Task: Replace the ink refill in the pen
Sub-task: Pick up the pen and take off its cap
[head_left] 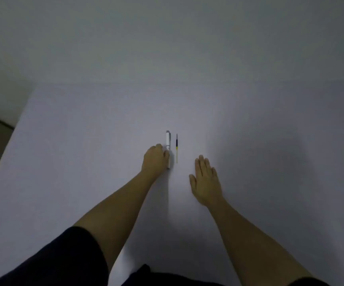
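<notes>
Left hand (155, 157) grips pen (168, 141) beside refill (177, 148).

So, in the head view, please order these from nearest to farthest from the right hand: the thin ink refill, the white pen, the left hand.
From the right hand, flat on the table:
1. Thin ink refill with dark and yellow sections, just to its left.
2. White plastic pen, left of the refill.
3. Left hand, touching the pen's far side.

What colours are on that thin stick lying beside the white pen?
The thin ink refill: dark upper part, yellow band, pale lower end; head view.
</notes>
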The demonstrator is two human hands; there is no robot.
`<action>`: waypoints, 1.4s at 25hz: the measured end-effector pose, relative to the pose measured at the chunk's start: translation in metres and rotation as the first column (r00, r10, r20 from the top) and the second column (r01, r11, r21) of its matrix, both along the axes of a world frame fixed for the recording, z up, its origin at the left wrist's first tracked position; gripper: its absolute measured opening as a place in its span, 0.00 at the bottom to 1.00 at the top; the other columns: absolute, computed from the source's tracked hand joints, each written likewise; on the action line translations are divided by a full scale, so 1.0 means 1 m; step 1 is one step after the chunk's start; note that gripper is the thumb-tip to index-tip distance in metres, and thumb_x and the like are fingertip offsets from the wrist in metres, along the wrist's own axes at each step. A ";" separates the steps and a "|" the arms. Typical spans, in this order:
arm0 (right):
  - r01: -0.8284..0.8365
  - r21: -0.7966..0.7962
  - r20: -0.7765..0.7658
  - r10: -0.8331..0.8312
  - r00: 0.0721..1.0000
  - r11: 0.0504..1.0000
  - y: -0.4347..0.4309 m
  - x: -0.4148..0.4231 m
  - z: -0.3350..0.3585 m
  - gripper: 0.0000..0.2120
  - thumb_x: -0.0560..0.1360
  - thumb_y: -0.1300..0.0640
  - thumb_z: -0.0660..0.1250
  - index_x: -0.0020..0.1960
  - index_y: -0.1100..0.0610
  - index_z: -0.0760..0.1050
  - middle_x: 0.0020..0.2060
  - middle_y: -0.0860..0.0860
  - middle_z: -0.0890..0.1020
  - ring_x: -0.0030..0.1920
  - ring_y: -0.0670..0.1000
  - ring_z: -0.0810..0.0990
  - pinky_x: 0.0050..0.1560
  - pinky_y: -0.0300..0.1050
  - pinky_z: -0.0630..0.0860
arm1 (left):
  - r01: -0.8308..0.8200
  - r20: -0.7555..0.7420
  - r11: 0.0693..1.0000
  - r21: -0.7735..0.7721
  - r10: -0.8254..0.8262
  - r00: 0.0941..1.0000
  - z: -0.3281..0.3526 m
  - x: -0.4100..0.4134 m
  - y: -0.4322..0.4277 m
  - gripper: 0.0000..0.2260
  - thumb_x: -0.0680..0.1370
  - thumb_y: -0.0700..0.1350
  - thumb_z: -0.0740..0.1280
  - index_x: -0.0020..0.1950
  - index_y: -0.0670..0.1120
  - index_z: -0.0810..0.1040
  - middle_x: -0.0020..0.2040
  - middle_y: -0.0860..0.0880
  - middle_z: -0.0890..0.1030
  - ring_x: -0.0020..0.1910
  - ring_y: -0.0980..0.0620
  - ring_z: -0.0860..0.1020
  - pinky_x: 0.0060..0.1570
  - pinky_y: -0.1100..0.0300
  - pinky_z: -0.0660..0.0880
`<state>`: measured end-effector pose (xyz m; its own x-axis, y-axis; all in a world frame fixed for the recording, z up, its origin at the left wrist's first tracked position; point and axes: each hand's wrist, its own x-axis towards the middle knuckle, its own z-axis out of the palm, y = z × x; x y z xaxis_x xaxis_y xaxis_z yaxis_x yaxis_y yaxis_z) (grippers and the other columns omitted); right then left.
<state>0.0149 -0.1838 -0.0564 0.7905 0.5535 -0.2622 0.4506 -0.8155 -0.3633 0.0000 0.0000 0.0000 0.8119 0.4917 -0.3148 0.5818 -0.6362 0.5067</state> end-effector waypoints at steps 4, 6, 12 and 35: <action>0.052 0.010 0.160 -0.053 0.986 0.999 0.001 -0.002 -0.009 0.29 0.76 0.48 0.47 0.73 0.63 0.60 0.73 0.59 0.64 0.73 0.59 0.63 0.70 0.56 0.59 | -0.082 -0.027 0.997 0.006 0.082 0.996 -0.005 0.025 0.000 0.13 0.80 0.45 0.59 0.52 0.34 0.73 0.51 0.35 0.79 0.48 0.37 0.78 0.41 0.52 0.70; 0.048 0.023 0.196 -0.052 0.979 0.999 0.001 -0.001 -0.014 0.28 0.77 0.49 0.49 0.73 0.62 0.61 0.73 0.58 0.65 0.73 0.58 0.64 0.70 0.56 0.60 | -0.118 -0.064 0.993 0.016 0.118 0.991 -0.009 0.033 -0.001 0.13 0.79 0.45 0.60 0.54 0.34 0.73 0.52 0.35 0.79 0.50 0.37 0.78 0.42 0.53 0.70; 0.053 0.011 0.177 -0.054 0.983 0.999 0.001 0.000 -0.014 0.28 0.76 0.49 0.50 0.72 0.62 0.62 0.72 0.59 0.67 0.72 0.59 0.66 0.69 0.57 0.63 | -0.194 -0.093 0.980 -0.040 0.190 0.977 -0.011 0.036 0.002 0.11 0.77 0.42 0.61 0.52 0.33 0.74 0.51 0.35 0.80 0.48 0.37 0.79 0.41 0.53 0.71; 0.647 0.575 -0.689 -0.131 0.713 0.500 0.041 0.019 0.081 0.06 0.77 0.57 0.64 0.45 0.53 0.79 0.43 0.52 0.83 0.40 0.38 0.83 0.42 0.30 0.78 | 0.252 0.398 0.960 -0.121 -0.186 0.898 0.028 -0.044 -0.005 0.10 0.79 0.47 0.62 0.54 0.47 0.82 0.27 0.50 0.70 0.28 0.54 0.67 0.29 0.67 0.61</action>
